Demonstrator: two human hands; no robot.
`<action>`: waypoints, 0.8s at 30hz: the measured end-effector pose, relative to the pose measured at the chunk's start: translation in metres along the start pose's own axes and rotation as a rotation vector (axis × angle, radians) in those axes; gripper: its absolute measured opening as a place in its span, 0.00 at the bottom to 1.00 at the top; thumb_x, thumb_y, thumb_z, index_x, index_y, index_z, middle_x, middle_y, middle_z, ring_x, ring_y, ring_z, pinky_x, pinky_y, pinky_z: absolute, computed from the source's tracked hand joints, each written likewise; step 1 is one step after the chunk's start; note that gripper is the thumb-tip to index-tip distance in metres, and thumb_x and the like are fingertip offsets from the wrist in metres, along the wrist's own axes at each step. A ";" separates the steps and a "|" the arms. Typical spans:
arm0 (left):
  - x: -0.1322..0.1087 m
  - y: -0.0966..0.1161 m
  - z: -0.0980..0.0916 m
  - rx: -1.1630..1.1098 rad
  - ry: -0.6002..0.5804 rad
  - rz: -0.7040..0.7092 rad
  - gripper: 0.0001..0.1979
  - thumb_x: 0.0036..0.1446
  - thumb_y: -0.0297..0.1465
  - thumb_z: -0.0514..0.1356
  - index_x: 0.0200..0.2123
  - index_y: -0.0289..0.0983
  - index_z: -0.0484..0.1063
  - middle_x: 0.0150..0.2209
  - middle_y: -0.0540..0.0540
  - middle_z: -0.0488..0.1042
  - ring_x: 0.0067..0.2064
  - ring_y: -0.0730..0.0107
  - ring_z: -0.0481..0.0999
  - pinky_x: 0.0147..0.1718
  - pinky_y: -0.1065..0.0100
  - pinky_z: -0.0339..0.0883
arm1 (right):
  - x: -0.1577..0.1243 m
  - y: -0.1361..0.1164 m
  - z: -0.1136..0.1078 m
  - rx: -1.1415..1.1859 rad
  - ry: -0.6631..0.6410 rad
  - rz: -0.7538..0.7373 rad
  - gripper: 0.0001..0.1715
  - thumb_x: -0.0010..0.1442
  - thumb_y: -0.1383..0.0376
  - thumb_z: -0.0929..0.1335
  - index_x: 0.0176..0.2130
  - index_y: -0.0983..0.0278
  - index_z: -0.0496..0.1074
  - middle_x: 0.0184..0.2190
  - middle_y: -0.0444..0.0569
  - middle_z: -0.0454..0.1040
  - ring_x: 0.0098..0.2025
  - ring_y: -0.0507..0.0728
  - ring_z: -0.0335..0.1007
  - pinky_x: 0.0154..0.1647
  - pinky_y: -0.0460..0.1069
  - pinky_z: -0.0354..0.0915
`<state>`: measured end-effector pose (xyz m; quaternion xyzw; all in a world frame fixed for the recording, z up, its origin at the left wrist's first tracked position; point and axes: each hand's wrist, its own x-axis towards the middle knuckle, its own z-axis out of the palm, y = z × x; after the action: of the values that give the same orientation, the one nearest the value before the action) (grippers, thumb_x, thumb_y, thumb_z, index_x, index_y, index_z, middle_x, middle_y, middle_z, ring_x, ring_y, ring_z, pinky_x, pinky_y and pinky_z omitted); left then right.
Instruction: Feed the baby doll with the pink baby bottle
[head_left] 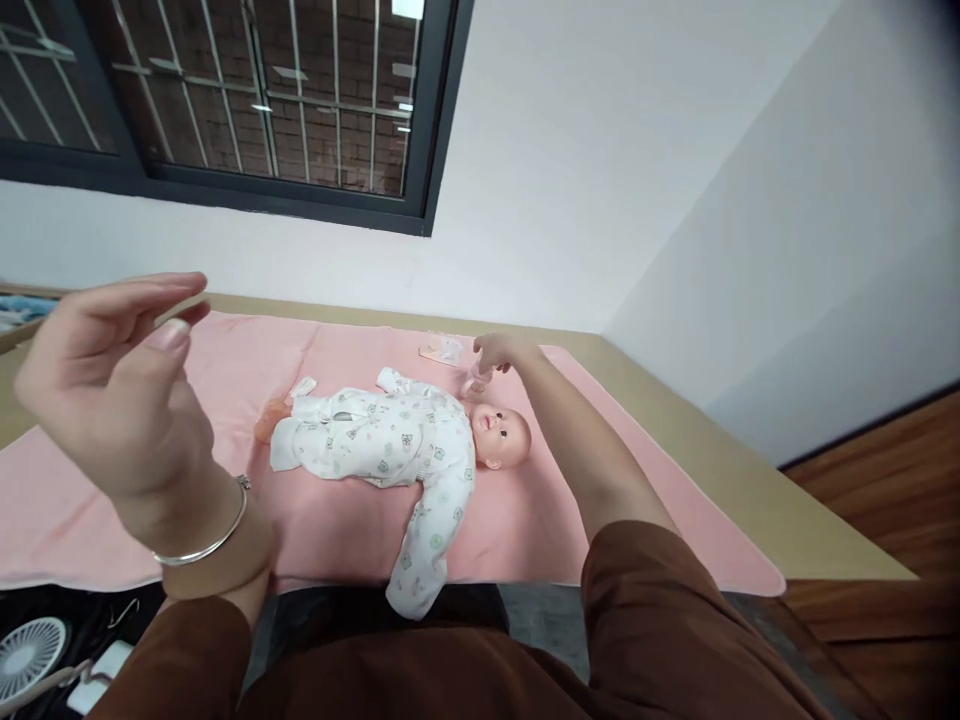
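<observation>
A baby doll lies on its back on a pink mat, its head toward the right. It wears a white patterned sleepsuit, with one sleeve hanging past the mat's near edge. Beyond the doll's head, my right hand has its fingers bent down onto a small pink see-through object, whose kind I cannot make out. My left hand is raised in the air at the left, fingers curved and apart from the thumb, holding nothing. The doll's bare foot shows beside the trouser leg.
A small clear packet lies behind the doll, and a white scrap near its feet. The tan table edge runs along the wall. Below left are a white fan and a cable. A barred window is above.
</observation>
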<state>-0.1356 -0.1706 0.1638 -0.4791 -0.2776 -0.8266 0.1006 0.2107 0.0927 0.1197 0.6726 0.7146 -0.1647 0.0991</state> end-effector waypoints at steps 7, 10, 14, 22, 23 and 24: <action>-0.004 -0.007 0.015 -0.079 -0.103 0.042 0.18 0.44 0.30 0.63 0.41 0.35 0.80 0.38 0.47 0.81 0.43 0.60 0.81 0.43 0.54 0.74 | -0.025 0.062 0.011 0.497 0.422 0.015 0.35 0.48 0.63 0.65 0.55 0.68 0.56 0.51 0.60 0.66 0.30 0.50 0.68 0.28 0.49 0.69; -0.012 -0.003 0.022 -0.041 -0.216 0.040 0.16 0.47 0.31 0.64 0.42 0.37 0.80 0.40 0.47 0.80 0.46 0.59 0.80 0.45 0.55 0.74 | -0.026 0.086 0.045 0.484 0.373 0.056 0.39 0.49 0.62 0.66 0.58 0.68 0.55 0.47 0.58 0.69 0.31 0.50 0.68 0.27 0.47 0.67; -0.027 0.007 0.037 0.012 -0.381 -0.023 0.15 0.50 0.27 0.64 0.43 0.41 0.79 0.44 0.47 0.80 0.49 0.60 0.79 0.50 0.55 0.74 | -0.020 0.102 0.099 0.264 0.149 0.126 0.36 0.54 0.59 0.65 0.59 0.70 0.60 0.51 0.62 0.68 0.32 0.50 0.67 0.33 0.48 0.69; -0.064 -0.006 0.081 0.183 -0.671 -0.098 0.08 0.55 0.31 0.62 0.40 0.40 0.76 0.42 0.49 0.80 0.47 0.66 0.78 0.50 0.60 0.73 | -0.026 0.128 0.149 0.224 0.246 0.077 0.62 0.55 0.56 0.67 0.74 0.67 0.31 0.66 0.67 0.45 0.67 0.67 0.54 0.71 0.60 0.56; -0.070 -0.012 0.087 0.202 -0.703 -0.137 0.08 0.55 0.31 0.61 0.40 0.40 0.76 0.42 0.49 0.80 0.48 0.65 0.78 0.51 0.59 0.73 | -0.030 0.131 0.152 0.277 0.321 0.108 0.62 0.56 0.53 0.66 0.74 0.67 0.30 0.66 0.67 0.44 0.68 0.68 0.52 0.73 0.61 0.54; -0.076 -0.017 0.093 0.219 -0.745 -0.183 0.08 0.55 0.31 0.61 0.39 0.39 0.76 0.43 0.48 0.80 0.49 0.64 0.78 0.52 0.59 0.72 | -0.034 0.133 0.155 0.362 0.401 0.132 0.59 0.58 0.50 0.64 0.74 0.67 0.33 0.66 0.67 0.45 0.68 0.68 0.52 0.73 0.61 0.53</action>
<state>-0.0344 -0.1123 0.1290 -0.7057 -0.4232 -0.5674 -0.0302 0.3334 0.0099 -0.0253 0.7436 0.6335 -0.1464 -0.1556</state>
